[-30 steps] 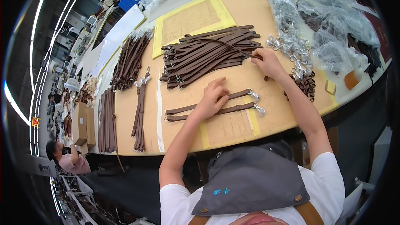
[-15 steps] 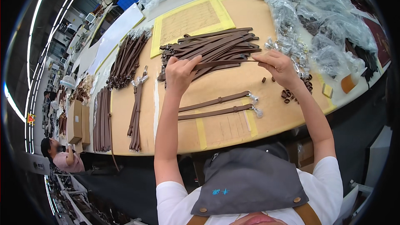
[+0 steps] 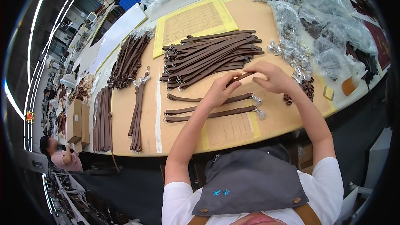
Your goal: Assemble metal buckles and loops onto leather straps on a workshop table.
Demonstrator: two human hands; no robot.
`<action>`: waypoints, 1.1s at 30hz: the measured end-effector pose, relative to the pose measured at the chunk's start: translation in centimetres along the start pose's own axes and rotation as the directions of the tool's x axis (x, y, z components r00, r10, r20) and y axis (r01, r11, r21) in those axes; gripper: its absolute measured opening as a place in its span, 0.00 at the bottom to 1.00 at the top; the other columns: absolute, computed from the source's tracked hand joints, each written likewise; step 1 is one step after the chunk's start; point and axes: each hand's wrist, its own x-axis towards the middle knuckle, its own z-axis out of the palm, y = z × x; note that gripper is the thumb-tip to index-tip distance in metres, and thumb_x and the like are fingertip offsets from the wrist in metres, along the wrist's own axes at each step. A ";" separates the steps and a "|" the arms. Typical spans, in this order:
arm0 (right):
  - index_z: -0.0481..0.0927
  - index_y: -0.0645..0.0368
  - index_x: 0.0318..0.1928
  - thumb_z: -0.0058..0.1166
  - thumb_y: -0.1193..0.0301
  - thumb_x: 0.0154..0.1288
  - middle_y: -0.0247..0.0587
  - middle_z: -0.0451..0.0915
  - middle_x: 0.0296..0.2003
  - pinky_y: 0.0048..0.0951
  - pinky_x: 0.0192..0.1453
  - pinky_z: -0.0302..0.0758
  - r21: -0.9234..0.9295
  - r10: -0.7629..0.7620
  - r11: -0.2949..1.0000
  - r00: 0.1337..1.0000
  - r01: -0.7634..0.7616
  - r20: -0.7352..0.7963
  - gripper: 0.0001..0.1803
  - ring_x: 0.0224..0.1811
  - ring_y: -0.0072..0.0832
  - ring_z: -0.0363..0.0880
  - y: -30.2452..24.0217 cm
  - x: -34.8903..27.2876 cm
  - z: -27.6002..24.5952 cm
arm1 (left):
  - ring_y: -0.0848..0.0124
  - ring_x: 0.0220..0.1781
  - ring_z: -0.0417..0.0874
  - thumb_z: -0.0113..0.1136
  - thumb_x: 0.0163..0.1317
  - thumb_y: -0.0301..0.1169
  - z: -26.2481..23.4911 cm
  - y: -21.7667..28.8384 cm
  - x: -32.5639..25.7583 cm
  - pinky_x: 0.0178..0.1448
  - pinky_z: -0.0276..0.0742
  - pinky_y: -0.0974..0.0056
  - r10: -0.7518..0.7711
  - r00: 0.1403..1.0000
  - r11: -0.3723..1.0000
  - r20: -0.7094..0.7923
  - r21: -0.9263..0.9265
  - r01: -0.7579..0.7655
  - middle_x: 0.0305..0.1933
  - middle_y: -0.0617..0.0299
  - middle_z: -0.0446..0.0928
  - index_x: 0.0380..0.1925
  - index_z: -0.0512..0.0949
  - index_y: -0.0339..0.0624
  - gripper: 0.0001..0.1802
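Both my hands are raised over the front middle of the table, on one brown leather strap (image 3: 242, 76). My left hand (image 3: 223, 89) pinches this strap between thumb and fingers. My right hand (image 3: 273, 77) has its fingertips closed at the strap's other end; the exact grip is partly hidden. The strap's tail seems to run behind my left hand to a metal-ended piece on the table. Below lie two finished-looking straps (image 3: 233, 111) with sliding loops and plastic-wrapped clasps (image 3: 260, 113). Just beyond my hands is a heap of brown straps (image 3: 208, 56) with metal rings.
Small brown leather loops (image 3: 307, 89) and metal clasps (image 3: 287, 52) lie right of my right hand, near a yellow block (image 3: 328, 92) and plastic bags (image 3: 329, 12). More strap bundles (image 3: 129, 58) lie left. A yellow-edged board (image 3: 193, 21) is behind. A person (image 3: 62, 156) is at far left.
My left hand has moved right and toward me, close to my right hand. The held strap, earlier stretched between my hands over the heap, now has its left part lower, near the table.
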 end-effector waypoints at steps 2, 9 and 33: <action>0.82 0.52 0.50 0.64 0.72 0.61 0.37 0.82 0.43 0.37 0.54 0.77 -0.006 0.150 0.989 0.984 -0.150 0.099 0.15 0.48 0.36 0.79 1.0 -1.0 -1.7 | 0.70 0.41 0.82 0.64 0.70 0.34 0.3 -1.2 0.0 0.48 0.78 0.65 0.098 0.988 0.994 -0.121 -0.043 -0.104 0.43 0.55 0.84 0.59 0.78 0.40 0.20; 0.81 0.58 0.46 0.64 0.76 0.61 0.39 0.83 0.39 0.33 0.49 0.79 -0.062 0.292 0.956 0.908 -0.286 0.301 0.12 0.43 0.34 0.83 1.5 -3.1 -2.1 | 0.73 0.42 0.80 0.65 0.69 0.32 1.0 -1.3 -0.2 0.49 0.77 0.68 0.062 0.996 0.997 -0.071 -0.038 -0.065 0.45 0.60 0.84 0.53 0.81 0.38 0.16; 0.86 0.62 0.42 0.66 0.81 0.60 0.35 0.86 0.37 0.24 0.44 0.81 0.428 0.219 0.864 0.963 -0.266 0.157 0.09 0.39 0.22 0.85 -0.2 -1.4 -0.6 | 0.82 0.32 0.74 0.71 0.63 0.32 0.0 -1.0 -1.0 0.37 0.71 0.73 -0.042 0.999 0.980 -0.034 -0.195 0.035 0.30 0.70 0.79 0.44 0.85 0.37 0.13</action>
